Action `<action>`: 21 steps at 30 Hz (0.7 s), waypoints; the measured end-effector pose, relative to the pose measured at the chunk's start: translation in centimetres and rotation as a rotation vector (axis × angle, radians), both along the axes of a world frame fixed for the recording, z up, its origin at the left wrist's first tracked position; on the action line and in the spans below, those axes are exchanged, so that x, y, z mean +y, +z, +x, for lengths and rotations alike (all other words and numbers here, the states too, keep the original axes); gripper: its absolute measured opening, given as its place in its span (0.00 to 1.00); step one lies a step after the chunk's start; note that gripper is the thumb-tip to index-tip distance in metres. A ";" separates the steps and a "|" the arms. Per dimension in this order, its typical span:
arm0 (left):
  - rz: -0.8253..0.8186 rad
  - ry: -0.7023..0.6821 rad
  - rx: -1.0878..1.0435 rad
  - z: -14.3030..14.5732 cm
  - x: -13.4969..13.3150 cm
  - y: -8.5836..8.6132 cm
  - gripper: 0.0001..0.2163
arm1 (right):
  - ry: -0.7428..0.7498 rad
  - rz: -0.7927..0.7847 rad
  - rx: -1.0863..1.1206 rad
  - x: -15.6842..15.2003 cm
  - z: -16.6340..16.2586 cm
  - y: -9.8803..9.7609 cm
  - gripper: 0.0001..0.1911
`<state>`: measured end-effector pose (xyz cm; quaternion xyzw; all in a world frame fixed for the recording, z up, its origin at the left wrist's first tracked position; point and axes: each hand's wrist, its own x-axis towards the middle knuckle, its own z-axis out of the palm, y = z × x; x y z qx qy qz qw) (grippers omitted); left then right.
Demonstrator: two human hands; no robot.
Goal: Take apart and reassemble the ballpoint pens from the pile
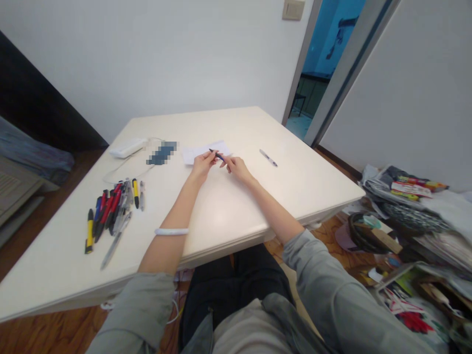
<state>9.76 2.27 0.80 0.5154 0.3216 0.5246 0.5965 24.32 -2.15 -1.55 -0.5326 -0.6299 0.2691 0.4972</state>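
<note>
Partly hidden: pixelated patch [161,153] is masking something; ends of the dark pen [217,155] are vanishing inside the grip.
Surface: cream table [228,221] is carrying a pen pile [110,209]; white walls [165,59] behind.
Pen: slim, dark blue, hovering over white paper [197,152].
Grip: left hand [202,166] and right hand [238,168] are both pinching it.

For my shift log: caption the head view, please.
Left hand and right hand hold a dark pen by white paper; pen pile at left.

No readable text, pen [217,155] lettering too small to tell, print on coloured packets [416,187] blurred
</note>
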 end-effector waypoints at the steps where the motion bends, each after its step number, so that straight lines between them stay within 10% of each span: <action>1: -0.007 0.000 -0.005 0.0 0.0 0.0 0.06 | -0.019 0.019 -0.002 0.0 0.0 0.0 0.25; 21: -0.012 -0.002 -0.052 -0.1 0.3 -0.2 0.08 | 0.013 0.028 0.003 -0.4 -0.3 0.1 0.23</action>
